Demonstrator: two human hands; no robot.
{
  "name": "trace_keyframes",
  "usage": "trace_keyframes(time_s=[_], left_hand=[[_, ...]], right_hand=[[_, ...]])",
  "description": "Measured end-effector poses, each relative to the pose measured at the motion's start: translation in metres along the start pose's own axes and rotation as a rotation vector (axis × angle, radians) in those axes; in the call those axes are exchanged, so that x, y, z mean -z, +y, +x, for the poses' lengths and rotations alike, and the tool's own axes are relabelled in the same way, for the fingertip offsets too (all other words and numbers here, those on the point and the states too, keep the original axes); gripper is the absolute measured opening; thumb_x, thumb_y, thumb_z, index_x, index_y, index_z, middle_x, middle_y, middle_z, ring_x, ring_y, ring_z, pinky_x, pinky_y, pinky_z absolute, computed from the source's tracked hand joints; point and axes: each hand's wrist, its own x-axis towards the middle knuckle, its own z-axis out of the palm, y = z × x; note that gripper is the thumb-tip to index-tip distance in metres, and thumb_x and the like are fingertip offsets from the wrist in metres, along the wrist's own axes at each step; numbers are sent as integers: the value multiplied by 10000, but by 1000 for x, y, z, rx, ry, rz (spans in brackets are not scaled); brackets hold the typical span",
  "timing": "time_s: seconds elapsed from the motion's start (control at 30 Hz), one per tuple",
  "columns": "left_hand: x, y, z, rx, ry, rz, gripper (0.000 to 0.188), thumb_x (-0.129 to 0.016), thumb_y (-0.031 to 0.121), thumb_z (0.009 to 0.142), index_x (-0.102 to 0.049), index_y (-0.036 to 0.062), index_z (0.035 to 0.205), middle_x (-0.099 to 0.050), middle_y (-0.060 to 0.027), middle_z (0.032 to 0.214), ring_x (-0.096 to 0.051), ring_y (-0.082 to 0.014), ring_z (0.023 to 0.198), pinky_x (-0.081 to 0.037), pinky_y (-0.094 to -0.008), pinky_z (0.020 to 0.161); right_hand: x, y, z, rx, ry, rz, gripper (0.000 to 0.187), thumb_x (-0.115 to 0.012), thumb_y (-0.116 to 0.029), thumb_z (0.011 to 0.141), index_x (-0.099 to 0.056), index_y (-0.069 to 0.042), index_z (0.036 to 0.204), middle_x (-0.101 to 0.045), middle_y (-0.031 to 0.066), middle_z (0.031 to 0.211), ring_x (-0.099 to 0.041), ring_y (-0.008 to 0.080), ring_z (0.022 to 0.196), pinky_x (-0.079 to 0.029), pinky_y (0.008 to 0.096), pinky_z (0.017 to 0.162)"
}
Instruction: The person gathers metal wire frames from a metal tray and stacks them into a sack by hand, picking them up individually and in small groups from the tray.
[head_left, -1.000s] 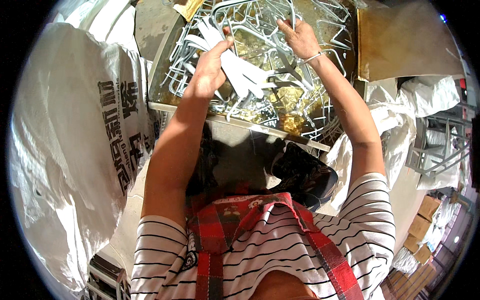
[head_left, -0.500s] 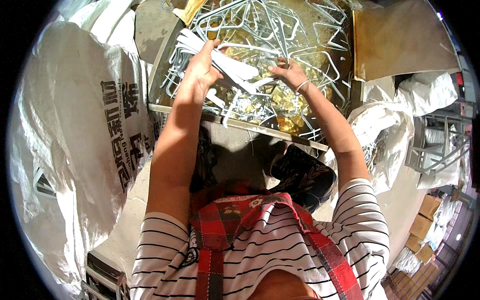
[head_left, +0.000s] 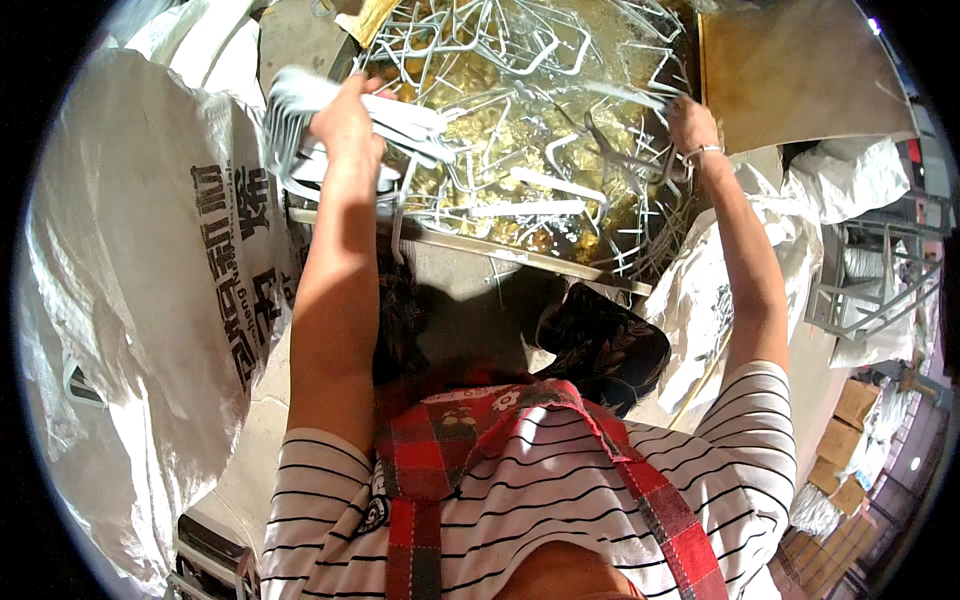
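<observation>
My left hand [head_left: 345,125] is closed round a thick bundle of white plastic clothes hangers [head_left: 412,128], held over the left end of a metal-rimmed tray [head_left: 520,256]. The bundle's far-left end is blurred by motion. At the tray's right side, my right hand [head_left: 692,126] is closed on a pale hanger [head_left: 625,93], which is smeared by motion. A darker grey hanger [head_left: 605,145] hangs blurred just below it; whether I hold that one too, I cannot tell. Loose white hangers [head_left: 540,209] lie scattered between my hands over a shiny yellowish surface in the tray.
A tall white woven sack [head_left: 130,230] stands close on the left. On the right are a brown board [head_left: 800,75] and an open white sack [head_left: 695,290]. Cardboard boxes [head_left: 852,405] and a grey metal rack [head_left: 870,285] stand farther right.
My hands have moved apart: the left one leftward with the bundle, the right one to the tray's right side with a hanger. More of the yellowish surface shows between them.
</observation>
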Motion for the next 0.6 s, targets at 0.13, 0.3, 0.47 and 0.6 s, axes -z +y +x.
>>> trace_keyframes(time_s=[0.13,0.3,0.47,0.6], left_hand=[[-16,-21,-31,-243,-360,621,250,-575,37,744,-580,-40,983,-632,-117,840,-563,-142,594,-469,-261,540],[-27,-39,-63,-356,-850,737,351,-576,110,759,-571,11,1096,-613,-48,981,-546,-97,790,-438,-240,715],[-21,-50,-55,-58,-932,576,216,-591,119,753,-604,-12,924,-590,-52,827,-533,-119,738,-444,-261,658],[-21,-45,-54,-13,-705,660,154,-581,95,761,-603,-6,875,-568,-44,775,-520,-112,693,-431,-245,620]], right_hand=[[62,-89,-7,443,47,-195,259,-503,-63,749,-532,-100,1003,-564,120,934,-597,296,766,-484,397,662],[110,-189,-25,852,66,-98,305,-591,-68,685,-506,-90,978,-532,76,885,-579,273,749,-469,368,611],[104,-212,-15,778,59,170,407,-664,-89,630,-470,-93,987,-541,86,1000,-565,319,810,-472,388,651],[99,-203,-19,599,194,403,477,-686,-172,693,-443,-44,1082,-553,129,1074,-539,258,1006,-450,346,829]])
